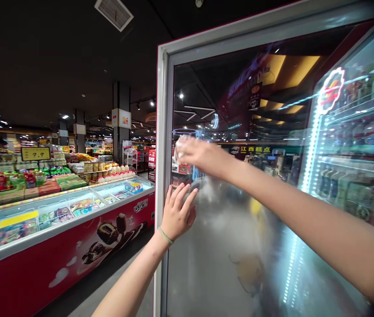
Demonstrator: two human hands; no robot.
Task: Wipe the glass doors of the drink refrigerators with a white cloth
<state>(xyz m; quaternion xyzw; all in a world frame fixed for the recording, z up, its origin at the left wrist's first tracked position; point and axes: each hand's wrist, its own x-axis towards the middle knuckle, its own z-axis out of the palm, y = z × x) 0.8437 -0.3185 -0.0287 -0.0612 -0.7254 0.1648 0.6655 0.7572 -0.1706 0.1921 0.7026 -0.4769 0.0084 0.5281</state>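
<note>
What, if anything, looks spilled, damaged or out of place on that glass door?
Nothing looks spilled or broken. The lower part of the glass door looks cloudy below the left hand, unlike the clearer top; haze or reflection, I can't tell.

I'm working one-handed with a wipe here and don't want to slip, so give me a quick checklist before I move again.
1. White cloth held by the right hand: ok, bunched under the fingers.
2. Left hand at the door's edge: ok, fingers spread beside the frame; how firmly it presses, cannot tell.
3. Hands apart: ok, the right is above the left with a gap between.
4. Glass free of smudges: cannot tell, reflections and blur hide the surface.
5. Freezer away from both hands: ok, it stands left of the frame.
</note>
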